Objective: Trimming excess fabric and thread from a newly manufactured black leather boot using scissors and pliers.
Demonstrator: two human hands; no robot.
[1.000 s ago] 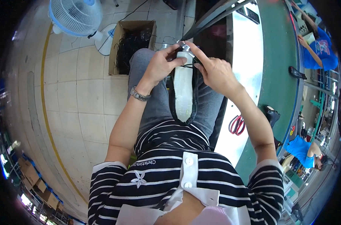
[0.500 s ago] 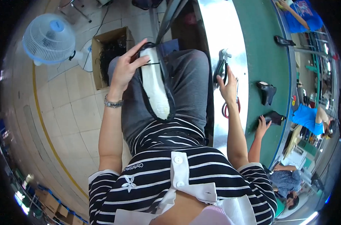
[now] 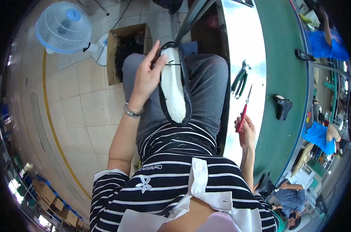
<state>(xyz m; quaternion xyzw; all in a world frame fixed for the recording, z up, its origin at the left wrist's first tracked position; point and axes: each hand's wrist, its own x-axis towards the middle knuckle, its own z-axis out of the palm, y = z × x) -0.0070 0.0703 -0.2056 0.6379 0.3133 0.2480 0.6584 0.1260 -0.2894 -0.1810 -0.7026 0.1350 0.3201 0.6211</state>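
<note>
A shoe upper with a white insole and black edge [image 3: 174,92] lies sole-up along my lap. My left hand [image 3: 148,75] rests on its left side near the toe, fingers spread against it. My right hand [image 3: 245,131] is out to the right by the metal bench edge, closed on red-handled scissors [image 3: 244,110] whose blades point away from me. Green-handled pliers [image 3: 239,79] lie on the metal strip just beyond the scissors.
A green conveyor belt [image 3: 283,58] runs along the right with a black shoe part [image 3: 282,106] on it. A cardboard box [image 3: 125,48] and a blue floor fan [image 3: 63,27] stand on the tiled floor to the left. Other people in blue work at the far right.
My right hand put down the pliers on the metal strip and now holds the red scissors nearer to me. My left hand stays on the shoe upper.
</note>
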